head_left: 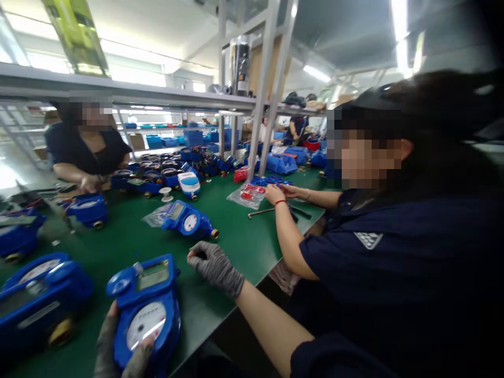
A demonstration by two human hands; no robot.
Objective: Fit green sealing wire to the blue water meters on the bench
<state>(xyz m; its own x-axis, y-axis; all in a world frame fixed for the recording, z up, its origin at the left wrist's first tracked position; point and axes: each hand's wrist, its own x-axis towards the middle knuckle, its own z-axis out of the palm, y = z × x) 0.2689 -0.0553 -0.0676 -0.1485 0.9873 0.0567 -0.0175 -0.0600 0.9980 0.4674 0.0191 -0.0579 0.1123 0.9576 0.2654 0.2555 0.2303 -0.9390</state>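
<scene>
My left hand (129, 346), in a grey fingerless glove, grips a blue water meter (145, 310) by its lower end. The meter has a round white dial and a small grey display, and its round blue cap stands raised beside the display. My right hand (216, 266), also in a grey glove, hovers over the table edge to the right of that meter. Its fingers are curled together at the tips; whatever they may hold is too small to make out. Beyond it lies another blue water meter (188, 220) with a brass fitting, apart from the hand.
More blue meters (39, 299) stand at the left on the green table (220, 210). Further back are a white spool (166, 195), a plastic bag with red parts (247, 195) and heaped meters. A co-worker (394, 252) sits close at my right; another person (92, 142) works opposite.
</scene>
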